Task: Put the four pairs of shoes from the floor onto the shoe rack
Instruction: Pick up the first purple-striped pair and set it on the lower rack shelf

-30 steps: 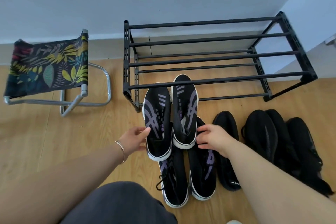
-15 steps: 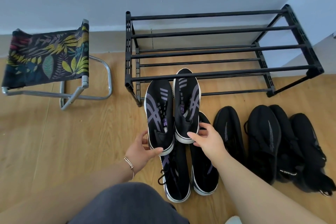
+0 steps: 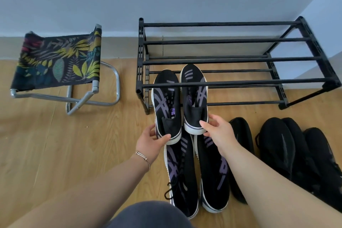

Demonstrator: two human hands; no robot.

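Observation:
A black two-tier shoe rack [image 3: 231, 40] stands against the wall. My left hand [image 3: 150, 139] grips the heel of a black shoe with purple stripes [image 3: 166, 103]. My right hand [image 3: 218, 131] grips the heel of its mate [image 3: 195, 94]. Both toes reach in under the rack's front top bar, onto the lower tier. A second purple-striped pair [image 3: 196, 176] lies on the floor below my hands. Right of it lie a plain black shoe [image 3: 242, 135], partly hidden by my right forearm, and more black shoes [image 3: 288, 150].
A folding stool [image 3: 57, 65] with leaf-print fabric and a metal frame stands left of the rack. The floor is light wood. A wall corner juts out at the rack's right end. My dark-clothed knee [image 3: 149, 214] fills the bottom centre.
Both hands have pushed the striped pair forward, so the toes now lie further under the rack's front bar. My left hand shifted from the shoe's side to its heel.

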